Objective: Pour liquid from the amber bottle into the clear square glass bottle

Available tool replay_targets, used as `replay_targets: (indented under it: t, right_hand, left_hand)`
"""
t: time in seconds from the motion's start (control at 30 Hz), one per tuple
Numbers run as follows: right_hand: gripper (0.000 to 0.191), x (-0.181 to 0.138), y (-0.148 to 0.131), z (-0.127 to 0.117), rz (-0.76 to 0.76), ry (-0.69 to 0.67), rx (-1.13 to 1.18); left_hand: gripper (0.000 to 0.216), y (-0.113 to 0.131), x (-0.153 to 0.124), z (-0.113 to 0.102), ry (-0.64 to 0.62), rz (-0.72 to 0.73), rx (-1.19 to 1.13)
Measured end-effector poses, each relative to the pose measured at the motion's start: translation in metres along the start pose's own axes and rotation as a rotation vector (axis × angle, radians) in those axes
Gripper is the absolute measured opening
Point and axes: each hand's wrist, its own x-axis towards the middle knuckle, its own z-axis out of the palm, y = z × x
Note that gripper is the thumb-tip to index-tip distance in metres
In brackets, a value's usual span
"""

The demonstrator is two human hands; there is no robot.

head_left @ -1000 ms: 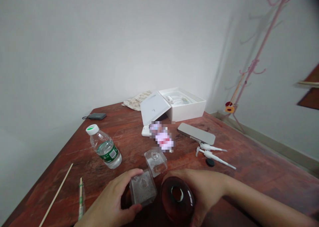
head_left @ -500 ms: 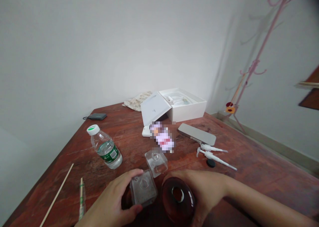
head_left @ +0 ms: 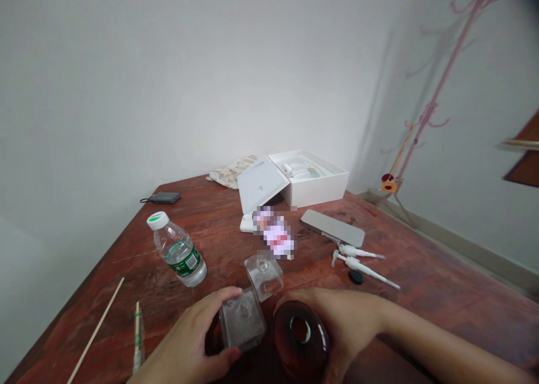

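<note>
My left hand point(head_left: 189, 344) grips a clear square glass bottle point(head_left: 242, 318) standing at the near edge of the red-brown wooden table point(head_left: 442, 283). My right hand point(head_left: 349, 322) wraps around a round dark red glass bottle point(head_left: 300, 339) with an open neck, right beside the square one. A second clear square bottle point(head_left: 264, 274) stands just behind them, untouched.
A plastic water bottle point(head_left: 179, 252) stands at the left. Thin wooden sticks point(head_left: 96, 330) lie at the near left. Two white pump nozzles point(head_left: 364, 260) and a black cap point(head_left: 356, 277) lie to the right, a grey flat case point(head_left: 332, 227) and an open white box point(head_left: 295, 179) behind.
</note>
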Motion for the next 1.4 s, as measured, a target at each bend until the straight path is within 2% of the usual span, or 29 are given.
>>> replay_targets:
  t: [0.77,1.4]
  right_hand:
    - [0.103,0.0,-0.006,0.0,0.001,-0.008,0.048]
    - [0.098,-0.001,-0.013,0.0,-0.008,-0.021,0.036]
  left_hand:
    - [0.085,0.007,0.003,-0.002,-0.055,-0.076,-0.049]
    - [0.082,0.001,0.002,-0.001,-0.028,-0.036,-0.06]
